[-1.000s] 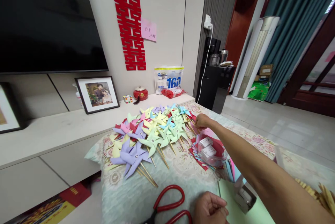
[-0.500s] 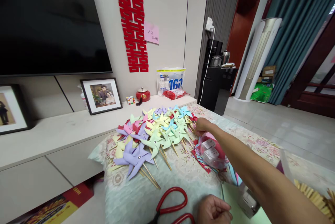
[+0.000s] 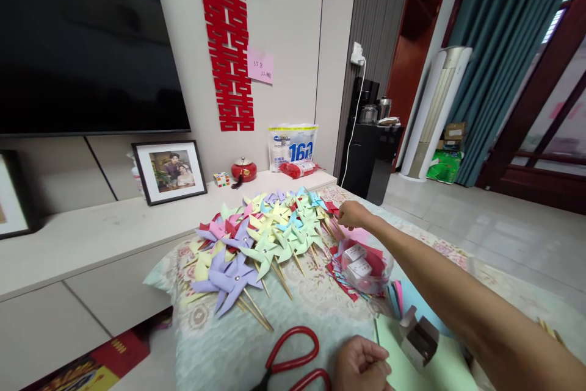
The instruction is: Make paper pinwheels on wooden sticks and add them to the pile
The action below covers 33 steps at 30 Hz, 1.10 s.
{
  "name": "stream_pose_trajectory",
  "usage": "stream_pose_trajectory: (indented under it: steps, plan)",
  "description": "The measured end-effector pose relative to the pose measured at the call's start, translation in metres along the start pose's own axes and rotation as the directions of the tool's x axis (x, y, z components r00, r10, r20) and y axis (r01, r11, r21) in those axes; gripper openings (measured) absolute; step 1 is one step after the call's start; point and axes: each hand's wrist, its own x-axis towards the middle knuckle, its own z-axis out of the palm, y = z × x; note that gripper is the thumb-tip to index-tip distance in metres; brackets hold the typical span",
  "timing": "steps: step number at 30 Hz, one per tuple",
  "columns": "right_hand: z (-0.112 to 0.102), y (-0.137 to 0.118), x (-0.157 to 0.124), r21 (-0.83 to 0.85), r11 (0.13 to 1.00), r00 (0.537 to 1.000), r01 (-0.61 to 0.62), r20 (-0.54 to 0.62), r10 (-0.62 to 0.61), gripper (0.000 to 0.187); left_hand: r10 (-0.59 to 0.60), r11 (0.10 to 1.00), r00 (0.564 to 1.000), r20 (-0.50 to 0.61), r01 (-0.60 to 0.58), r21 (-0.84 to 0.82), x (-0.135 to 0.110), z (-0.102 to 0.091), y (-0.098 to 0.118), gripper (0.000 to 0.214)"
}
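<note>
Many paper pinwheels (image 3: 274, 226) on wooden sticks lie heaped on the cloth-covered table. My right hand (image 3: 352, 215) reaches to the right edge of the heap, its fingers closed by a red pinwheel (image 3: 331, 207); what they grip is hidden. My left hand (image 3: 362, 365) rests near the front edge, fingers curled together, and what they hold cannot be made out. Left of it are red-handled scissors (image 3: 293, 366). A clear plastic bowl (image 3: 384, 272) with small white boxes (image 3: 358, 268) stands between the hands, on colored paper pieces (image 3: 341, 281).
Right of my left hand lie green paper sheets (image 3: 394, 342) with an opened small box (image 3: 419, 339) on top. A white cabinet (image 3: 114, 232) behind the table bears a framed photo (image 3: 173, 172), a puzzle cube (image 3: 221, 179) and a red pot (image 3: 244, 169).
The view has shifted a little to the right. My right hand stays by the heap's right edge, now clearer of the bowl. The opened small box shows more fully.
</note>
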Motion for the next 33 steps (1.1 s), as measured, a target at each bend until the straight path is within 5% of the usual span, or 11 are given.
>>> stream_pose_trajectory:
  steps: [5, 10, 14, 21, 24, 27, 30, 33]
  plan:
    - [-0.018, -0.004, -0.061, -0.009, 0.994, 0.98, 0.105, -0.166, -0.105, 0.012, 0.002, 1.0, 1.0, 0.025, -0.003, 0.016, -0.008, 0.002, 0.011, 0.027]
    - [-0.011, 0.011, -0.153, -0.034, 0.983, 0.939, 0.18, -0.292, -0.182, 0.016, 0.092, 0.996, 0.996, 0.017, -0.092, -0.015, -0.027, 0.005, 0.027, 0.023]
    - [0.022, 0.032, -0.227, 0.009, 0.962, 0.876, 0.274, -0.414, -0.246, 0.015, 0.09, 0.996, 0.995, 0.03, -0.09, -0.017, -0.033, 0.004, 0.03, 0.024]
    - [0.107, 0.042, -0.304, 0.278, 0.925, 0.952, 0.26, -0.236, -0.197, 0.02, 0.098, 0.995, 0.994, 0.043, -0.099, 0.015, -0.038, 0.002, 0.032, 0.026]
    - [0.101, 0.048, -0.313, 0.306, 0.911, 0.953, 0.276, -0.209, -0.219, 0.02, 0.088, 0.996, 0.995, 0.051, -0.089, 0.015, -0.038, 0.003, 0.032, 0.025]
    - [0.064, 0.063, -0.3, 0.216, 0.938, 0.941, 0.27, -0.268, -0.209, 0.019, 0.079, 0.997, 0.996, 0.041, -0.08, 0.018, -0.038, 0.003, 0.033, 0.025]
    - [0.028, 0.084, -0.261, 0.077, 0.985, 0.956, 0.157, -0.263, -0.132, 0.017, 0.07, 0.997, 0.997, 0.044, -0.071, 0.013, -0.039, 0.002, 0.034, 0.025]
    - [0.015, 0.103, -0.208, -0.062, 0.998, 0.999, 0.021, -0.041, -0.024, 0.018, 0.063, 0.998, 0.997, 0.049, -0.063, 0.006, -0.04, 0.002, 0.035, 0.026]
